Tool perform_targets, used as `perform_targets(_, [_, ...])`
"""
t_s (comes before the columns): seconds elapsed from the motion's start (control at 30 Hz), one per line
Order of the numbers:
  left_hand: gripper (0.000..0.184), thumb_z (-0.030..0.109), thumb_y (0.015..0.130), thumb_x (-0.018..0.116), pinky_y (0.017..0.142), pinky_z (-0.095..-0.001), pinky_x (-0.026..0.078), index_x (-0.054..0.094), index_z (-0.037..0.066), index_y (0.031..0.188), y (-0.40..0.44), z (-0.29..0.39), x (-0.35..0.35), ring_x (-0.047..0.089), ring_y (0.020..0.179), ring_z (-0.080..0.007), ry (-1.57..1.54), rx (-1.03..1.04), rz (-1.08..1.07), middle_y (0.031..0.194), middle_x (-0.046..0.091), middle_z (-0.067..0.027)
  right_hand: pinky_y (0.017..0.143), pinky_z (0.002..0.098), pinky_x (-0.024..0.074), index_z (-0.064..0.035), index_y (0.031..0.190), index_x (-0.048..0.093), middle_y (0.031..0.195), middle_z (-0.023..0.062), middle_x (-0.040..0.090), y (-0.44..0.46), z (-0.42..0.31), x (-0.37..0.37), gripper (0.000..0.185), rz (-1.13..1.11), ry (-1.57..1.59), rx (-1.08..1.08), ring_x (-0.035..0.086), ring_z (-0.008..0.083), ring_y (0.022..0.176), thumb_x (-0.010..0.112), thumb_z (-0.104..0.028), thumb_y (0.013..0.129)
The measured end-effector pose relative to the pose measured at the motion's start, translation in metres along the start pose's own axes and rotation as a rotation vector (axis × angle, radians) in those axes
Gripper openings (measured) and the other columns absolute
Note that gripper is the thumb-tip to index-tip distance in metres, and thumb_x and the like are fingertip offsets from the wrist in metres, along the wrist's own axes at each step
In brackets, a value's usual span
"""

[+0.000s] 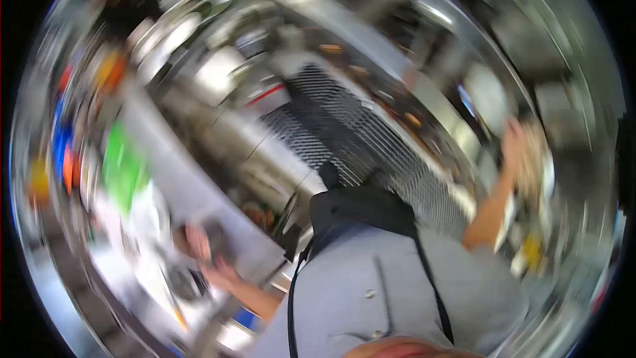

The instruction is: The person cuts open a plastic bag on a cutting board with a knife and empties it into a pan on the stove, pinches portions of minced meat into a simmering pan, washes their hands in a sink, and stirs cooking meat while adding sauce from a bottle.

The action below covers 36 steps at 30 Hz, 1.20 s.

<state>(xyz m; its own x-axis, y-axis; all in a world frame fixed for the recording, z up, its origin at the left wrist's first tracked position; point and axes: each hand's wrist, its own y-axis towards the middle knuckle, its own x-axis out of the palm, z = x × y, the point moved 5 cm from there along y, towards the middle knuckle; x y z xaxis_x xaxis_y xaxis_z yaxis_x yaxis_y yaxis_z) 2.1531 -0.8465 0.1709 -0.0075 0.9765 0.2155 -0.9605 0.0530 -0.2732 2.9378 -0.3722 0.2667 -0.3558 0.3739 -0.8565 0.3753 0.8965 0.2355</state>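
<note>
Motion smears the left hand (224,273) at lower left; the dark thing (216,233) beside it, perhaps a pan, cannot be made out. At right, the right hand (513,142) blurs against an unreadable pale shape (532,162).

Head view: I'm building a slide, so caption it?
Blurred kitchen view: left hand and right hand wide apart, black apron and patterned floor mat between them.

A dark ribbed mat (361,116) covers part of the floor; pale tiles (266,149) lie left of the mat, a long grey surface (173,166) beyond them, blurred metal (377,40) along its right.
</note>
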Motion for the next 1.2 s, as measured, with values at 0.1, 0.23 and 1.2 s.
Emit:
perform_targets(0.1, [0.049, 0.039, 0.09, 0.063, 0.067, -0.0456, 0.054, 0.044, -0.002, 0.109, -0.035, -0.033, 0.01, 0.062, 0.08, -0.0313, 0.425, -0.217, 0.315, 0.097, 0.06, -0.0188, 0.084, 0.0381, 0.0497, -0.0061, 0.108, 0.067, 0.103, 0.0173, 0.066, -0.032, 0.004, -0.033, 0.027, 0.181, 0.11, -0.097, 0.063, 0.0311, 0.094, 0.063, -0.018, 0.084])
perform_targets(0.23, [0.03, 0.025, 0.093, 0.063, 0.067, -0.0366, 0.049, 0.051, -0.003, 0.098, -0.144, -0.081, 0.176, 0.057, 0.075, -0.0226, 0.843, 0.411, -0.599, 0.085, 0.056, -0.0125, 0.074, 0.036, 0.052, -0.0046, 0.104, 0.068, 0.102, 0.0149, 0.063, -0.072, 0.008, -0.073, 0.023, 0.24, 0.114, 0.018, 0.064, 0.0284, 0.085, 0.067, -0.017, 0.084])
perform_targets(1.2, [0.03, 0.043, 0.087, 0.061, 0.048, -0.0426, 0.044, 0.059, 0.013, 0.09, -1.108, -0.631, 0.026, 0.054, 0.057, -0.018, 2.114, 0.342, -2.774, 0.07, 0.052, -0.0021, 0.075, 0.0318, 0.0489, -0.0037, 0.126, 0.054, 0.09, 0.0131, 0.066, -0.641, 0.731, -0.405, 0.039, 0.588, 0.439, 1.377, 0.061, 0.0197, 0.084, 0.059, -0.023, 0.091])
